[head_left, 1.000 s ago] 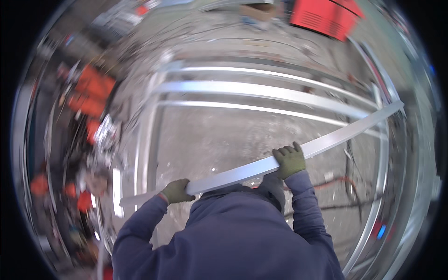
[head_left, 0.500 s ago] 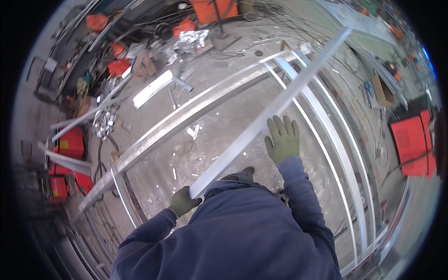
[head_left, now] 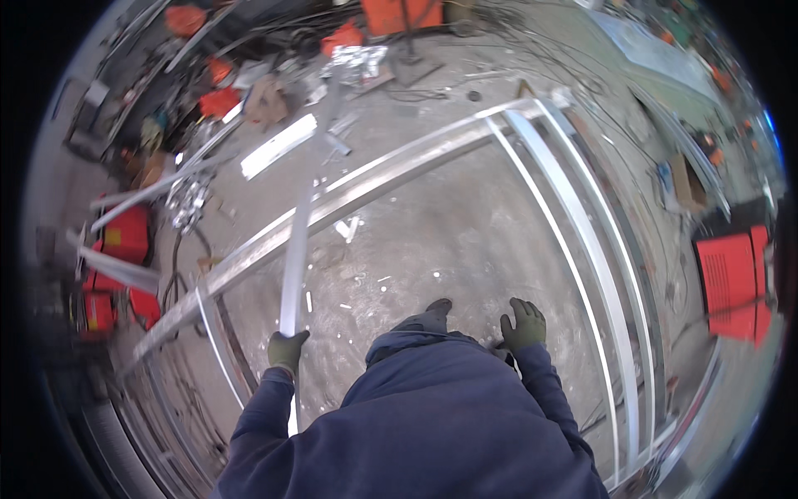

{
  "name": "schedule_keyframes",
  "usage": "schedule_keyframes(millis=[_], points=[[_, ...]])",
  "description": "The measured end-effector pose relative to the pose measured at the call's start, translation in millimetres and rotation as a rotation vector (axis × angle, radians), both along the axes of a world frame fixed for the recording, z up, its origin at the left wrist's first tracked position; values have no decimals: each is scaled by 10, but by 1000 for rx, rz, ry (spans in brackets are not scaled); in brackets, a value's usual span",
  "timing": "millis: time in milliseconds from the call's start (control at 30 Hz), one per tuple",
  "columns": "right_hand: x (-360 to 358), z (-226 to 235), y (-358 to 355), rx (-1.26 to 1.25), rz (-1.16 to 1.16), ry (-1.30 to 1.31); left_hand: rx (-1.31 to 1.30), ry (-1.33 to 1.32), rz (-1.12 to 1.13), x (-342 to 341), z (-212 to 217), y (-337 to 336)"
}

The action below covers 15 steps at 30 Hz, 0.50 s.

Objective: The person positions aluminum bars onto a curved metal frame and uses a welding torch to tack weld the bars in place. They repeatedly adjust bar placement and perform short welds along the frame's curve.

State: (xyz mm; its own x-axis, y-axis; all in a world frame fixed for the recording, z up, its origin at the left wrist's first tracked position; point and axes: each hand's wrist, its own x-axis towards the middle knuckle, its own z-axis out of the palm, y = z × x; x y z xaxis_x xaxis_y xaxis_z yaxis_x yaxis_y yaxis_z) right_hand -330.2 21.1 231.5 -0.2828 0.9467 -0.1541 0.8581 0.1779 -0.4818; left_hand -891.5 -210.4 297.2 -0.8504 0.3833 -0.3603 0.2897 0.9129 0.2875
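Observation:
My left hand, in a dark green glove, is closed around the near part of a long silver metal bar. The bar rises away from me and crosses over the far beam of a metal frame; its far part is blurred near the foil-like scraps. My gloved right hand is off the bar, over the floor to my right, with fingers apart and nothing in them. Long pale bars of the frame run along the right side, apart from that hand.
Red machines stand at the left and the right. Beyond the frame lie a bright metal sheet, crumpled foil-like scraps and loose cables. A cardboard box sits at the right. Small offcuts dot the floor.
The bar has swung left, its far end going from the upper right to the upper left. My left hand moved left with it. My right hand drew back toward my body.

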Motion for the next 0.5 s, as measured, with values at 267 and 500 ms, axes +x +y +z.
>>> schedule_keyframes(millis=[267, 500], points=[[641, 86, -408, 2, -320, -145, 82, -657, 98, -549, -690, 1742], [974, -29, -1114, -329, -720, -147, 77, -266, -143, -808, -742, 2591]])
